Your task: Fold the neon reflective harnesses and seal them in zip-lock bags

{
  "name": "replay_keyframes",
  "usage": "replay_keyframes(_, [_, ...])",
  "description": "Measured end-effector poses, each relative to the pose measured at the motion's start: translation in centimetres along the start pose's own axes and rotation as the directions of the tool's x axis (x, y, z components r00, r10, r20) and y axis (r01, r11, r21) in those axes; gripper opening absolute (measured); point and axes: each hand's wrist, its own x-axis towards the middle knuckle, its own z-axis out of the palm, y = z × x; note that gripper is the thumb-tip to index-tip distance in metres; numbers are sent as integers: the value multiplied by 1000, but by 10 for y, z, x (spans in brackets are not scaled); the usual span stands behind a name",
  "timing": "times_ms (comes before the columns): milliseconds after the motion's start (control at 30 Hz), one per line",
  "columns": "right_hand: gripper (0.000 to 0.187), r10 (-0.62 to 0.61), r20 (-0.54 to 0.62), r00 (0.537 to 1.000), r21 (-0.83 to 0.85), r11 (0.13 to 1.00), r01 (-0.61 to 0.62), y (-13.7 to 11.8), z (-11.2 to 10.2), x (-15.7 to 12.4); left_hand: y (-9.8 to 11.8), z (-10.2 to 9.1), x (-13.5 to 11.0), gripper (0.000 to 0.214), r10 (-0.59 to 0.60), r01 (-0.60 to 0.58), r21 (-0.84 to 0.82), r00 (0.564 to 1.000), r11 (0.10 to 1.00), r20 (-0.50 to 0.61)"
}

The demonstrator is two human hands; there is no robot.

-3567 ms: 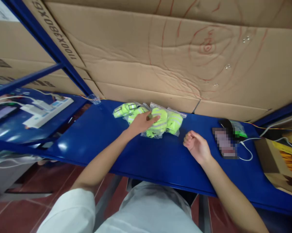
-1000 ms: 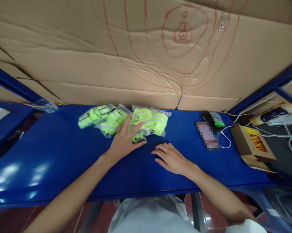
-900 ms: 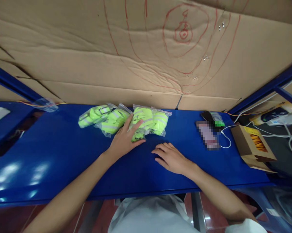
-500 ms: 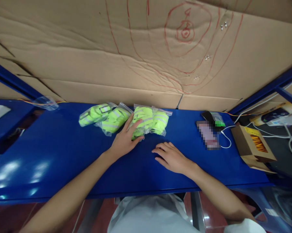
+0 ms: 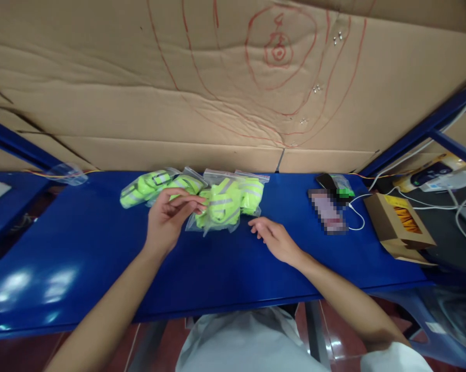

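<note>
My left hand (image 5: pixel 165 219) has thumb and fingers nearly together at the left edge of a clear plastic zip bag of neon yellow-green fabric (image 5: pixel 223 203); whether they pinch it, I cannot tell. The fabric is bundled and crossed by silver-grey bands, the film crinkled around it. It lies on the glossy blue tabletop (image 5: pixel 217 274). My right hand (image 5: pixel 277 240) is loosely bent, ungripping, near its right side.

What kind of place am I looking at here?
Probably a workbench in a workshop or packing area, though that's a guess. The signs are a blue table, a large cardboard panel standing along its back, and clear bags of neon-green striped items lying on it.
</note>
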Motion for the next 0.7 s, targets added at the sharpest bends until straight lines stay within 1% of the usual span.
replay_keyframes(33, [48, 47, -20, 999, 40, 998, -46, 3, -1, 1, -2, 1, 1, 31, -4, 4, 4, 1000, 1000, 16])
replay_keyframes(100, [49, 95, -24, 995, 69, 993, -93, 8, -1, 2, -7, 4, 0, 44, -3, 0, 89, 999, 996, 38])
replay_keyframes(167, [47, 93, -12, 996, 57, 994, -92, 10, 0, 3, -13, 8, -4, 59, -19, 4, 191, 997, 982, 78])
replay_keyframes(233, [46, 71, -29, 997, 63, 996, -69, 10, 1, 3, -15, 11, -10, 66, -23, -13, 237, 989, 971, 149])
replay_keyframes(300, [44, 14, -126, 992, 67, 998, -5, 9, 2, 2, -12, 11, -17, 60, 1, -69, 236, 961, 969, 276])
replay_keyframes(367, [43, -70, -237, 969, 38, 996, 82, 8, 1, 2, -6, 9, -22, 52, 26, -119, 211, 916, 970, 399])
replay_keyframes(400, [41, -103, -270, 957, 20, 993, 113, 8, 0, 2, -3, 8, -23, 50, 25, -128, 201, 895, 971, 445])
replay_keyframes(467, [39, -123, -300, 946, 11, 991, 132, 7, -2, 2, 2, 4, -24, 48, 15, -128, 198, 870, 972, 493])
replay_keyframes(567, [44, -82, -347, 934, 56, 993, 108, 5, -6, 1, 8, 0, -20, 45, -15, -131, 224, 832, 966, 555])
replay_keyframes(633, [45, -44, -307, 951, 90, 993, 75, 2, -9, 2, 11, -1, -18, 43, -14, -163, 238, 798, 957, 602])
replay_keyframes(700, [42, 21, -215, 976, 134, 991, 8, 0, -11, 2, 13, 0, -17, 43, 35, -251, 256, 774, 933, 632])
